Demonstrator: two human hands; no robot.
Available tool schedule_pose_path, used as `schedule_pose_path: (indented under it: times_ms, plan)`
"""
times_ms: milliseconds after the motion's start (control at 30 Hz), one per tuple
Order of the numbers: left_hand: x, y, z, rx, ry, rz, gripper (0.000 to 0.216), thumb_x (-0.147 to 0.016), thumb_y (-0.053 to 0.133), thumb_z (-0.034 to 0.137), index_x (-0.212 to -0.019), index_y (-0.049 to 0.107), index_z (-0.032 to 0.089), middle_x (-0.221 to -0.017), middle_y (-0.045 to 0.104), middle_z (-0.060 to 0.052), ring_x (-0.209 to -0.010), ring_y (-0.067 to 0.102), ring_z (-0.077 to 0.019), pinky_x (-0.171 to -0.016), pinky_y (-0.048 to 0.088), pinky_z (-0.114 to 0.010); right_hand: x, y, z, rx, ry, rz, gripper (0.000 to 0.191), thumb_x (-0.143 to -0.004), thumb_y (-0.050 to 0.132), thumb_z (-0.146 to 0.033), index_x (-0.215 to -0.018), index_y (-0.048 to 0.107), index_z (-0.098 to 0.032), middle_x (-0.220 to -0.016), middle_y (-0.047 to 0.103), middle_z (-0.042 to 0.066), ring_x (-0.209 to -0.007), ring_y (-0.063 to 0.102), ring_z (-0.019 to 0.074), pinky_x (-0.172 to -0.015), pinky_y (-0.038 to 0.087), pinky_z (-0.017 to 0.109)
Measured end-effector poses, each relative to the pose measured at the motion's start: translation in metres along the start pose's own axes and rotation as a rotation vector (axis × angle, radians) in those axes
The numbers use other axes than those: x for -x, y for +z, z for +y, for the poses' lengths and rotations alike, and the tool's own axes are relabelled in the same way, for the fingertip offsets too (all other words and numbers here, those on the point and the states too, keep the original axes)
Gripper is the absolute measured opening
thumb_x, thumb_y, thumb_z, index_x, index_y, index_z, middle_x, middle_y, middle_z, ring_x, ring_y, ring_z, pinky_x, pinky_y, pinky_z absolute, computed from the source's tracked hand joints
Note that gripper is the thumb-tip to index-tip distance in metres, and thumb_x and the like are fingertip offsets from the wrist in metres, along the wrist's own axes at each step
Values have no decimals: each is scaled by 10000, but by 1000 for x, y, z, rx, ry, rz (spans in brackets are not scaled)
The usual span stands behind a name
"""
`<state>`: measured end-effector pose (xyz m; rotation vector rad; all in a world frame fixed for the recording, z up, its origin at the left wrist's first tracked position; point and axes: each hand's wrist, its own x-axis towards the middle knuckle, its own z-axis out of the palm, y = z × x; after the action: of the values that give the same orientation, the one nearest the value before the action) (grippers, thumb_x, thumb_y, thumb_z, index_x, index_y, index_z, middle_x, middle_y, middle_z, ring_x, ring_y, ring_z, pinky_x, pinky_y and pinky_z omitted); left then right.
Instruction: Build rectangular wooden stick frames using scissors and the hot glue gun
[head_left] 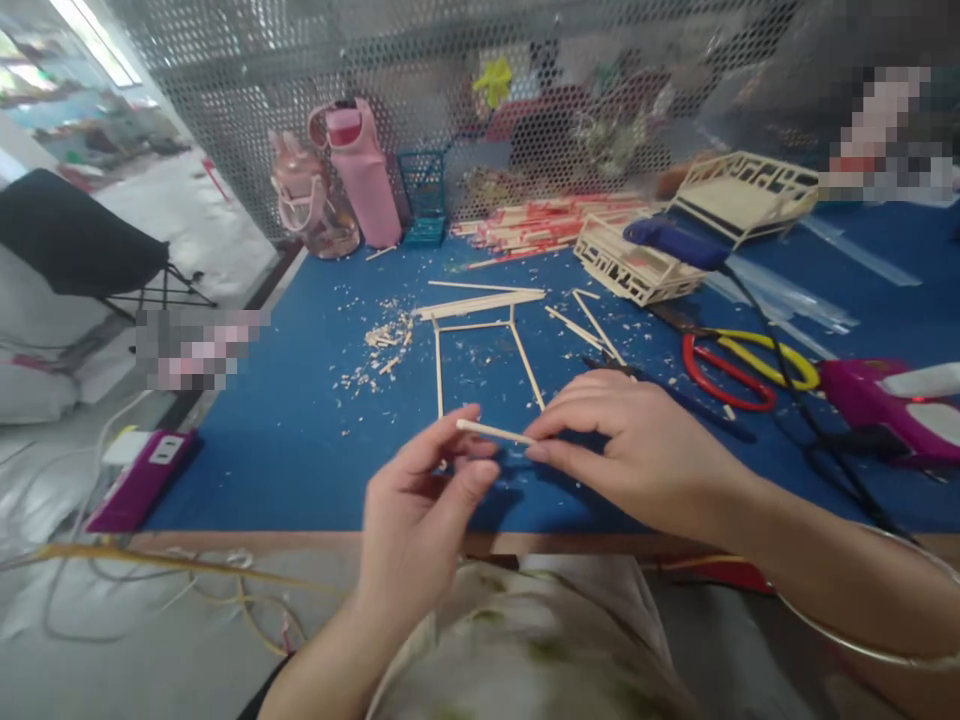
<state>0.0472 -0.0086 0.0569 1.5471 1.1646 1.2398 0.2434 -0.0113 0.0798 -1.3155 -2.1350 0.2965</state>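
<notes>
My right hand (637,430) is closed in a pinch on the right end of a short thin wooden stick (495,432). The stick's other end, which looks slightly thicker, lies by the index fingertip of my left hand (420,500). That hand is half curled, its thumb and index finger apart; whether it touches the stick I cannot tell. Just beyond both hands is a frame of thin wooden sticks (474,326), with short pieces rising at its far corners. Its near ends are partly hidden by my fingers.
Behind the frame are loose sticks (487,303) and wood scraps (386,340). Red-and-yellow-handled scissors (731,370), a blue glue gun (675,243), openwork wooden trays (630,275), and a purple power strip (892,410) are to the right. Red-tipped sticks (540,225) and a pink bottle (366,180) stand at the back.
</notes>
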Motion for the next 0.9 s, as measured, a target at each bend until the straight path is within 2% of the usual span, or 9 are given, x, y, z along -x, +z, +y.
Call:
schedule_pose_path:
  times_ms: [67, 133, 267, 367, 467, 567, 667, 800, 900]
  plan:
    - [2, -20, -7, -209, 49, 117, 284, -769, 680, 322, -1039, 702, 237, -770, 696, 4, -638, 600, -112, -572, 486, -211, 1, 3, 8, 58, -21, -14, 148, -867, 596, -235, -796, 726, -233, -775, 753, -5, -733, 649, 161, -768, 411, 346]
    - [-1, -37, -15, -467, 101, 128, 243, -784, 661, 331, -1006, 710, 242, -796, 684, -3, -669, 596, -127, -605, 483, -234, 4, 8, 15, 98, -34, -30, 183, -887, 562, -239, -801, 723, -241, -785, 753, -3, -744, 647, 168, -799, 391, 374]
    - [-11, -45, -27, -676, 147, -139, 209, -788, 641, 353, -933, 738, 238, -849, 714, -42, -808, 636, -202, -727, 503, -321, 8, 16, 21, 106, -29, -29, 202, -899, 539, -242, -803, 716, -245, -791, 744, -4, -766, 641, 167, -804, 385, 375]
    - [-16, -37, -30, -680, 144, -248, 161, -803, 623, 328, -863, 750, 248, -792, 719, -35, -783, 643, -203, -711, 507, -323, 11, 17, 24, 108, -8, 2, 235, -915, 502, -256, -826, 718, -241, -793, 732, 13, -752, 638, 164, -753, 411, 350]
    - [-17, -32, -29, -607, 123, -194, 164, -821, 603, 316, -801, 748, 242, -820, 739, -34, -780, 667, -191, -722, 521, -309, 15, 15, 28, 113, 17, 18, 270, -929, 464, -259, -834, 716, -236, -790, 723, 28, -717, 630, 164, -692, 429, 328]
    - [-15, -32, -27, -509, -5, -130, 179, -815, 616, 351, -825, 749, 231, -832, 759, -32, -723, 686, -183, -681, 541, -295, 18, 16, 26, 90, -3, 7, 258, -933, 454, -224, -856, 701, -221, -785, 705, 35, -717, 614, 163, -695, 420, 326]
    - [-14, -32, -27, -436, -120, -135, 204, -802, 630, 385, -852, 753, 230, -795, 763, -28, -673, 689, -185, -631, 549, -291, 20, 20, 21, 58, -48, 0, 233, -932, 460, -182, -876, 685, -202, -767, 678, 33, -734, 596, 159, -749, 394, 345]
    - [-13, -32, -30, -413, -76, -166, 145, -782, 654, 314, -853, 753, 235, -859, 766, -26, -784, 703, -201, -728, 562, -313, 21, 25, 15, 107, -56, -20, 270, -928, 448, -146, -819, 690, -196, -717, 641, 22, -708, 574, 153, -844, 353, 400]
    - [-13, -31, -31, -491, 18, -160, 121, -791, 650, 268, -853, 751, 243, -865, 764, -15, -778, 698, -184, -731, 559, -301, 22, 27, 14, 204, -74, -41, 300, -903, 449, -109, -756, 696, -197, -692, 627, 19, -694, 559, 161, -895, 326, 448]
